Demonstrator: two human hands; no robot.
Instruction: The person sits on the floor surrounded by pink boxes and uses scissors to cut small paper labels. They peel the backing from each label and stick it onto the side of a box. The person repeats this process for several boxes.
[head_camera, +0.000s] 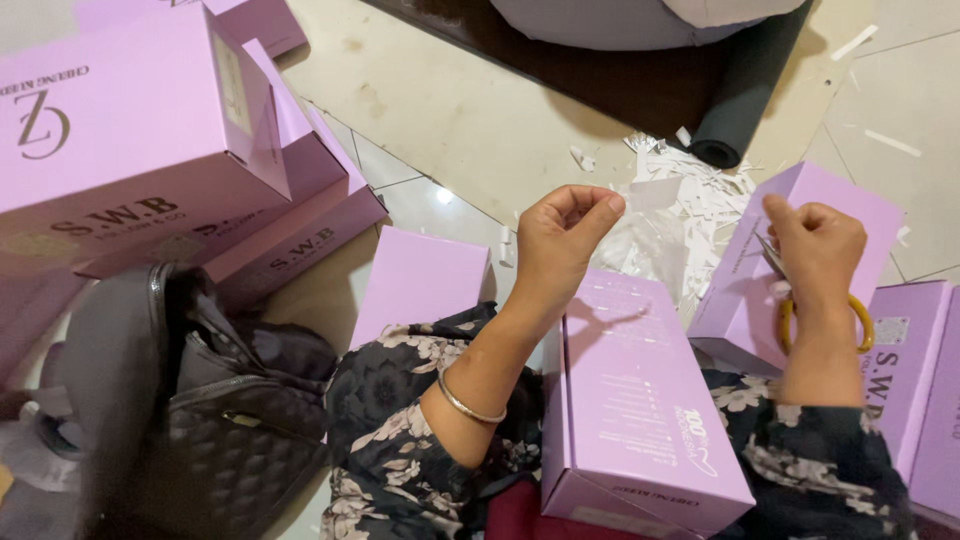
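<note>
1. Two hands raised over lilac box (640, 400) on lap: left hand (562, 240) pinched thumb to forefinger, held item too thin to tell; right hand (818, 255) closed on yellow-handled scissors (856, 312).
2. Keep blades clear of left fingertips.
3. Black handbag (225, 400) crowding left, stacked lilac boxes (150, 130) behind.
4. Farther off: white paper scraps (685, 200), rolled dark mat (742, 100).
</note>
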